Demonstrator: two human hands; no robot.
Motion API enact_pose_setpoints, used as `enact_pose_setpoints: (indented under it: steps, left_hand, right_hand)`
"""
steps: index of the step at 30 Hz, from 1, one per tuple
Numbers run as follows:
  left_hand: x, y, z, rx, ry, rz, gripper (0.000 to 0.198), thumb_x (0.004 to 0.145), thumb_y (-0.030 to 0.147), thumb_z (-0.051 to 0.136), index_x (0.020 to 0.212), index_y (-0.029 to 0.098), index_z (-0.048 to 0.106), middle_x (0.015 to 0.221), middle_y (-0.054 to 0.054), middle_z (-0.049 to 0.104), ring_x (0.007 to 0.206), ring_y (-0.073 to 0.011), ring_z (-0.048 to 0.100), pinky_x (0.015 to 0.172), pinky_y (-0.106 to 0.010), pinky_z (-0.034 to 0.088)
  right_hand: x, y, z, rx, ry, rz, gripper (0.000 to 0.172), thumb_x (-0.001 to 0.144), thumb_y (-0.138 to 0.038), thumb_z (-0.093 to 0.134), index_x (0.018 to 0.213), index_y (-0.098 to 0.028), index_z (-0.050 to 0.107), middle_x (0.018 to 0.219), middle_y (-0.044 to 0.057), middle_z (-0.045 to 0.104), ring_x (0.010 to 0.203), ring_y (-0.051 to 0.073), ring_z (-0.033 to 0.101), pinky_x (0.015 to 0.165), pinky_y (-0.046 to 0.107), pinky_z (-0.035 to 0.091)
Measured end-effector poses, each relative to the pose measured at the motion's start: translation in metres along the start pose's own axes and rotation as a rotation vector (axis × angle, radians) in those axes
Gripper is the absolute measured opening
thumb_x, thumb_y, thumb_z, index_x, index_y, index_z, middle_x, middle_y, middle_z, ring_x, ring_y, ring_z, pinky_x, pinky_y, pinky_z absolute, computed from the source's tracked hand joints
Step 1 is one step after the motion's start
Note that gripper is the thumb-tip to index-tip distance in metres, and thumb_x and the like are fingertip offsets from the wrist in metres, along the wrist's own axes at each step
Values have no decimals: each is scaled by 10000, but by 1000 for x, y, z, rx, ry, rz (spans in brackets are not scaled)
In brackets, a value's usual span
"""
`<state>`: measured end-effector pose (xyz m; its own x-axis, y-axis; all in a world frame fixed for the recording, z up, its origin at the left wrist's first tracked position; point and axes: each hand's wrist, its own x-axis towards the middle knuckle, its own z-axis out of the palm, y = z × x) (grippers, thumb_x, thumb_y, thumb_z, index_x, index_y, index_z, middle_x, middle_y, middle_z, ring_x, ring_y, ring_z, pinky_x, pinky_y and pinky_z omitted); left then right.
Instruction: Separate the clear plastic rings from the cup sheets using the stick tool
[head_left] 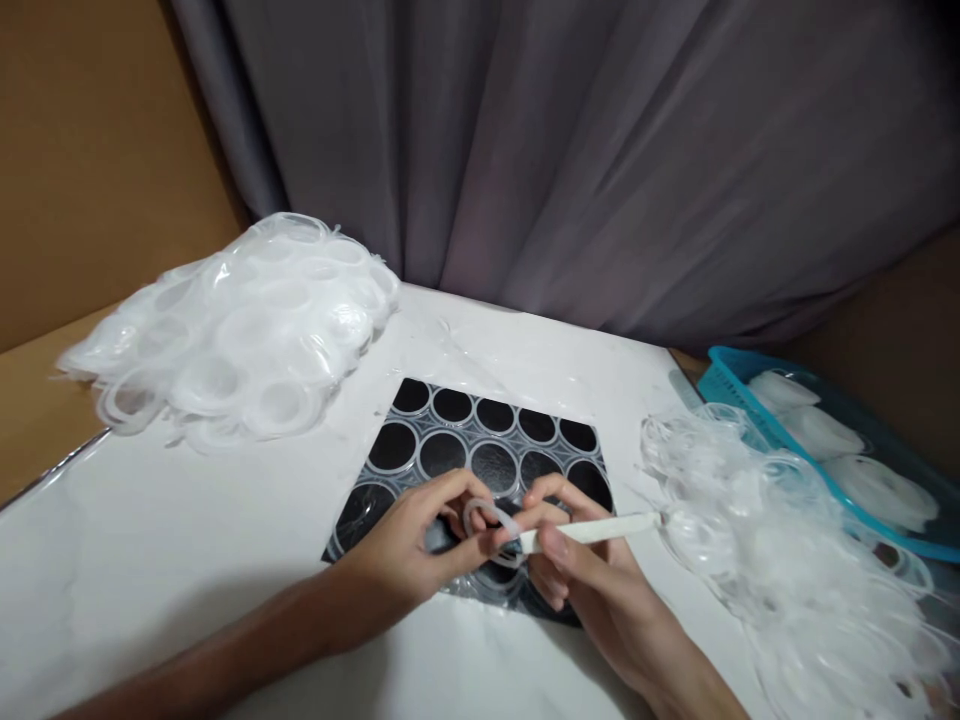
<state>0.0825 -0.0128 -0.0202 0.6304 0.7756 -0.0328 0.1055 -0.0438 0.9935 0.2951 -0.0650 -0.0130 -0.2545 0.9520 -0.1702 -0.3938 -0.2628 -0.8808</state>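
Observation:
My left hand pinches a small clear plastic ring over a black tray of round cells. My right hand grips a thin white stick tool whose tip meets the ring, while its fingers also touch the ring. Both hands hover over the tray's near edge, covering part of its front row.
A big heap of clear plastic rings and lids lies at the back left. Another loose pile of clear plastic pieces spreads at the right. A blue basket with white pieces stands far right. A grey curtain hangs behind the white table.

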Motion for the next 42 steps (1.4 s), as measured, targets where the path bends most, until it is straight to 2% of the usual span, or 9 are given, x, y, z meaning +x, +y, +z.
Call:
enact_pose_setpoints:
  steps: [4, 7, 9, 11, 14, 17, 24, 28, 42]
  left_hand:
    - [1, -1, -3, 104, 47, 43, 176, 1046, 314, 544, 939, 229, 655, 904, 7, 615, 869, -157, 579, 826, -321, 456]
    - [0, -4, -9, 152, 105, 77, 180, 1072, 339, 507, 1162, 253, 635, 1137, -51, 645, 1032, -197, 631, 932, -371, 516]
    - [-2, -5, -11, 170, 99, 64, 249, 1078, 365, 515, 1295, 268, 587, 1289, -88, 618, 1142, -223, 636, 1004, -404, 539]
    - [-7, -4, -11, 248, 58, 40, 283, 1088, 380, 512, 1349, 281, 561, 1342, -88, 608, 1188, -223, 638, 1036, -403, 550]
    - [-13, -11, -4, 575, 46, 147, 337, 1097, 322, 490, 1429, 272, 514, 1404, -82, 591, 1290, -239, 594, 1097, -431, 524]
    - [-14, -26, 7, 945, 57, 382, 420, 1078, 255, 493, 1493, 191, 476, 1434, -117, 602, 1333, -302, 561, 1097, -498, 515]
    - [-13, -34, 18, 1236, 60, 459, 449, 1030, 147, 466, 1469, 69, 507, 1398, -157, 647, 1272, -323, 604, 1058, -483, 521]
    - [-13, -30, 17, 1239, 28, 428, 445, 1030, 155, 464, 1463, 69, 516, 1364, -169, 659, 1247, -328, 621, 1026, -490, 541]
    - [-14, -30, 16, 1232, 65, 417, 442, 1053, 208, 458, 1479, 97, 504, 1369, -176, 650, 1253, -332, 622, 1020, -474, 523]
  right_hand:
    - [0, -2, 2, -22, -10, 21, 263, 897, -412, 801, 1028, -247, 643, 900, 50, 756, 532, 76, 379, 514, 240, 307]
    - [1, -3, 1, -46, 73, -17, 251, 897, -424, 795, 970, -260, 621, 857, 36, 745, 486, 75, 334, 479, 248, 276]
    - [2, -4, -4, -144, 202, -152, 200, 931, -422, 759, 944, -271, 628, 716, -9, 685, 454, 83, 338, 470, 257, 312]
    - [1, -5, -11, -386, 370, -364, 125, 955, -391, 738, 966, -281, 681, 654, -20, 651, 478, 119, 459, 521, 291, 434]
    - [1, -6, -22, -893, 549, -633, 100, 962, -297, 738, 1062, -294, 746, 943, 47, 785, 817, 222, 722, 788, 378, 577]
    - [4, -2, -30, -1176, 491, -697, 175, 998, -223, 680, 1149, -301, 724, 1192, 63, 781, 1083, 260, 736, 959, 419, 573]
    - [17, 7, -33, -1029, 229, -421, 230, 1013, -310, 680, 1239, -274, 664, 1181, 63, 768, 1023, 224, 766, 922, 396, 625]
    - [18, 5, -33, -813, 201, -281, 255, 974, -350, 736, 1197, -254, 659, 1157, 74, 778, 1062, 242, 775, 945, 404, 638]
    - [15, -2, -33, -912, 191, -282, 101, 958, -357, 760, 1031, -288, 771, 1006, 19, 787, 926, 197, 750, 825, 314, 614]
